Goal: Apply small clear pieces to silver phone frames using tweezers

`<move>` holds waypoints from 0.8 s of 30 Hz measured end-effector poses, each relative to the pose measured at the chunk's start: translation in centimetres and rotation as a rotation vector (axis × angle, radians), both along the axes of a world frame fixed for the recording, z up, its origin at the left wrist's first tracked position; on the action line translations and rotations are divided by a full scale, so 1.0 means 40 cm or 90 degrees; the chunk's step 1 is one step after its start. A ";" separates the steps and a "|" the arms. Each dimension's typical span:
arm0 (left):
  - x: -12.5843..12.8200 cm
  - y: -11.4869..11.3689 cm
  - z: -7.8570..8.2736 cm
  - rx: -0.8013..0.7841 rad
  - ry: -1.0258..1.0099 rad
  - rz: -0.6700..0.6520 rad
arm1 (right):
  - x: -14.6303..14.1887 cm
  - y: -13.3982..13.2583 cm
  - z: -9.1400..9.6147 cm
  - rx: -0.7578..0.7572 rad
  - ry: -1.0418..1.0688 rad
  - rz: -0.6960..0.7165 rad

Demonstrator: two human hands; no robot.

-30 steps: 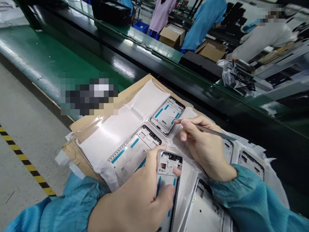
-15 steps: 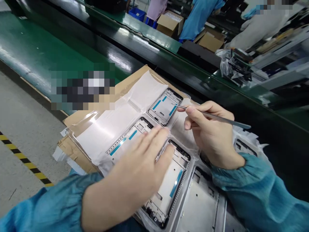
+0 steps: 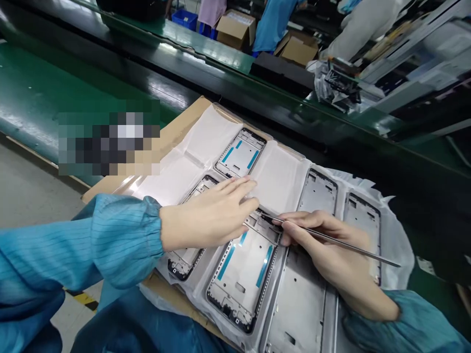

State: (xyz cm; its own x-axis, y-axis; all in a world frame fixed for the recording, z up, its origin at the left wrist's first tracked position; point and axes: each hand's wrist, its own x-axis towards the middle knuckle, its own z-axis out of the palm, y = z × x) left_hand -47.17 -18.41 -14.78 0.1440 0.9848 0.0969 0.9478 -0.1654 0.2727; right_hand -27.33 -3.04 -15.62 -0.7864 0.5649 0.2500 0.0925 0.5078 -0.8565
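R hand (image 3: 327, 250), pinching tweezers (image 3: 342, 242), is now off the far phone frame (image 3: 241, 152) & at top end of the near frame (image 3: 245, 282), which lies on white liner (image 3: 281, 171). L hand (image 3: 213, 218) fingers outstretched, contact unclear. Poss. risk: tip slips, scratches metal or pricks L fingers, b/c they're so close.

"Can you read any print on the phone frame (image 3: 245, 274) before you?"

"None you could make out; the pale label (image 3: 426, 265) at far right is too small. Your one clear marking is yellow-and-black floor tape (image 3: 84, 298)."
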 end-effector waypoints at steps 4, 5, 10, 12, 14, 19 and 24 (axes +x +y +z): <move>0.004 -0.007 -0.017 0.001 -0.028 0.011 | -0.002 0.000 -0.010 0.013 0.014 -0.005; 0.005 -0.008 -0.018 -0.003 -0.034 0.013 | -0.003 -0.001 -0.010 0.020 0.012 -0.005; 0.008 -0.007 -0.018 -0.011 -0.042 0.019 | -0.009 -0.006 -0.012 0.046 -0.018 -0.022; 0.010 -0.005 -0.022 -0.001 -0.037 0.023 | -0.013 -0.008 -0.013 0.037 -0.024 -0.026; 0.011 -0.005 -0.030 0.020 -0.028 0.023 | -0.016 -0.009 -0.012 0.026 -0.028 -0.020; 0.010 -0.009 -0.050 0.076 0.006 0.013 | -0.011 -0.009 -0.015 0.076 -0.041 -0.022; 0.009 -0.013 -0.055 0.091 0.016 0.001 | -0.004 -0.007 -0.026 0.108 -0.052 -0.036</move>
